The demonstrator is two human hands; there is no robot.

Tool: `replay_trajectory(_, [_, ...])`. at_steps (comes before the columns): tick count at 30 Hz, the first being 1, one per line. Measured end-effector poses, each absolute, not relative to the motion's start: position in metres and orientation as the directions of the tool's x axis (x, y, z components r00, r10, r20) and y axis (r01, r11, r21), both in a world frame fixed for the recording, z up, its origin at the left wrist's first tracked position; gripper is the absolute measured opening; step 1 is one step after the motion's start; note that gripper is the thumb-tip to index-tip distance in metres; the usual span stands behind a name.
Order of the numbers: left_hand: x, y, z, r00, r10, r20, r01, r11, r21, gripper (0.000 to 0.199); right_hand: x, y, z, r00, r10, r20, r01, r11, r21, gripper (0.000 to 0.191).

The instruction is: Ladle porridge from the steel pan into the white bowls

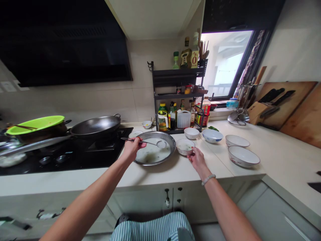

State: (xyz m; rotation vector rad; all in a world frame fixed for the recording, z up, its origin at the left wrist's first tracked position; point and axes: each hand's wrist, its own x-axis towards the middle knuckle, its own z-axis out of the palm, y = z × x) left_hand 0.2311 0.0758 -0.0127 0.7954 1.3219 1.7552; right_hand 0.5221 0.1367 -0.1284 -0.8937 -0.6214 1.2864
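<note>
My left hand (132, 147) is closed round the handle of a metal ladle (162, 144), whose bowl hangs over a wide steel basin (173, 147). Whitish liquid, perhaps porridge or soup, with some dark bits fills much of that basin. To its right, my right hand (197, 158) grips the near right rim of a small white bowl (185, 152) with its fingers. The bowl holds similar pale liquid with green bits and sits close beside the basin. Whether its base touches the counter I cannot tell.
Several more bowls (244, 157) stand to the right. A black rack (179, 96) of bottles is behind. On the left, a wok (96, 126) and a pot under a lime-green basin (42, 124) occupy the stove. Knives stand in a block (262, 112) at far right.
</note>
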Motion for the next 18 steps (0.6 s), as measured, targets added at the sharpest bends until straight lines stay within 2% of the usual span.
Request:
replay_trajectory(6, [0.260,0.088,0.007,-0.449,0.893,0.024,-0.289,-0.171,0.942,0.017,0.521,0.136,-0.127,0.199,0.975,-0.097,-0.546,0.028,-0.837,0.029])
replay_trajectory(11, [0.294,0.104,0.012,-0.411,0.910,0.063,-0.227,-0.169,0.959,0.018,0.521,0.135,-0.127,0.207,0.974,-0.092,-0.551,0.038,-0.834,0.030])
replay_trajectory(14, [0.313,0.111,0.005,-0.358,0.921,0.151,-0.117,-0.205,0.972,0.017,0.520,0.136,-0.128,0.209,0.973,-0.096,-0.552,0.036,-0.833,0.030])
replay_trajectory(18, [0.331,0.111,-0.012,-0.183,0.906,0.381,0.119,-0.364,0.924,0.013,0.520,0.137,-0.129,0.210,0.972,-0.104,-0.559,0.032,-0.829,0.030])
